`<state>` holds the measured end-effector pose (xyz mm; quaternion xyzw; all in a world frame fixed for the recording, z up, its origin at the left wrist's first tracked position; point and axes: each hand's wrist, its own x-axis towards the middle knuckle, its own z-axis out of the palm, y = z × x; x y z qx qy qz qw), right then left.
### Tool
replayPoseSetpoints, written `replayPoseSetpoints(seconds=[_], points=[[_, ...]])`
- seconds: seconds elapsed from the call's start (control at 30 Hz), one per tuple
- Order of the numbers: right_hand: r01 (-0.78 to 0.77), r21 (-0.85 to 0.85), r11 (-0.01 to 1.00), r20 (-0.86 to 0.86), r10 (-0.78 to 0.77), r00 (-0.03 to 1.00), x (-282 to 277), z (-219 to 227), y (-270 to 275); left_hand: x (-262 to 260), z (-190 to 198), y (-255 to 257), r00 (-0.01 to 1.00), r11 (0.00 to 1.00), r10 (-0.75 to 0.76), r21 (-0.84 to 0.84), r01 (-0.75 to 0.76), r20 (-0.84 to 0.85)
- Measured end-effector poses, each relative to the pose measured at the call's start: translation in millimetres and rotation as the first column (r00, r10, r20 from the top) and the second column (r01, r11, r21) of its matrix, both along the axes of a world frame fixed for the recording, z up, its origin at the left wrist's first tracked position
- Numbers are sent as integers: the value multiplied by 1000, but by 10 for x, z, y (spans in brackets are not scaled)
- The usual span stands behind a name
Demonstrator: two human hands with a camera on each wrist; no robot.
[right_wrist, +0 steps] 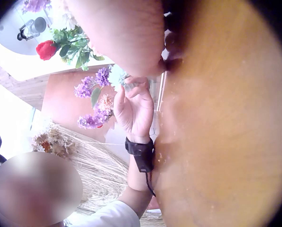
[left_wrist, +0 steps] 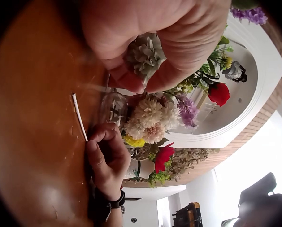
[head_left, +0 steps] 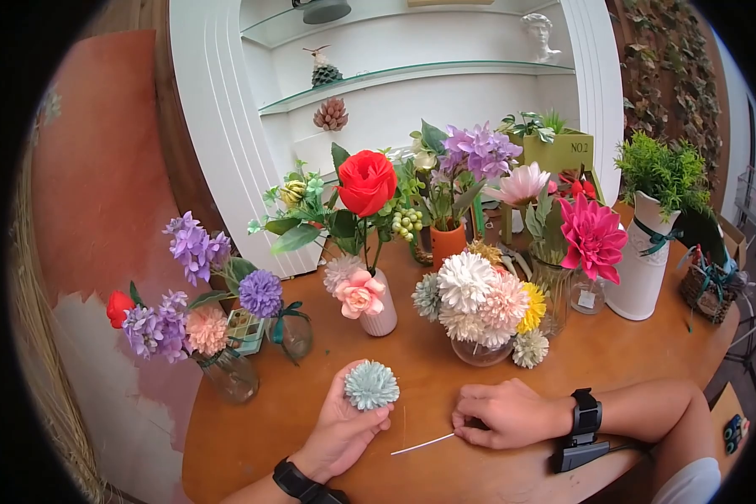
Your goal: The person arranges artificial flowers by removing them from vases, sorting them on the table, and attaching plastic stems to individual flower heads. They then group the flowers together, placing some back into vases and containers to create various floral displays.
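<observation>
In the head view my left hand (head_left: 341,435) holds a pale blue-green artificial flower head (head_left: 371,385) above the table, its petals facing up. Seen from the left wrist, the same flower head (left_wrist: 147,56) sits between the curled thumb and fingers. To the right, my right hand (head_left: 511,414) rests low over the tabletop and pinches one end of a thin white stick (head_left: 422,445). The stick's free end points left, toward the left hand. In the right wrist view the stick (right_wrist: 162,92) is partly hidden behind the near hand.
A glass bowl vase (head_left: 483,353) of white, pink and yellow blooms stands beyond the right hand. Behind the left hand is a pink ribbed vase (head_left: 380,315) with a red rose. Two glass vases (head_left: 235,382) stand at left, a white pitcher (head_left: 634,281) at right.
</observation>
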<state>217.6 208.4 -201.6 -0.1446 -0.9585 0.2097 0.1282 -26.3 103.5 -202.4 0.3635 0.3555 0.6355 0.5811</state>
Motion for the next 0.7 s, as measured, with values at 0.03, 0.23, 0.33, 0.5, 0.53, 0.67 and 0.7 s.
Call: replayPoseSetpoints(seconds=[0.03, 0.23, 0.33, 0.5, 0.53, 0.67, 0.7], points=[[9, -7, 1000, -10, -9, 1000, 0, -1, -2, -24, -18, 10, 1000, 1000, 0, 0, 0, -1], [18, 16, 1000, -49, -17, 999, -2, -2, -6, -120, -86, 39, 991, 995, -84, -42, 89, 103], [13, -11, 1000, -32, -13, 999, -2, -1, -2, -113, -60, 34, 991, 993, -101, -45, 105, 92], [-4, 0, 1000, -43, 4, 999, -4, 17, -8, -138, -87, 35, 992, 993, -98, -51, 102, 75], [-6, -6, 1000, -46, 6, 999, -2, 16, -4, -144, -95, 34, 992, 993, -98, -50, 102, 76], [-15, -14, 1000, -69, 14, 997, -3, -43, 20, -163, -113, 36, 982, 990, -134, -28, 139, 136], [-17, -16, 1000, -80, 16, 997, -2, -51, 23, -167, -115, 38, 977, 988, -145, -24, 150, 159]])
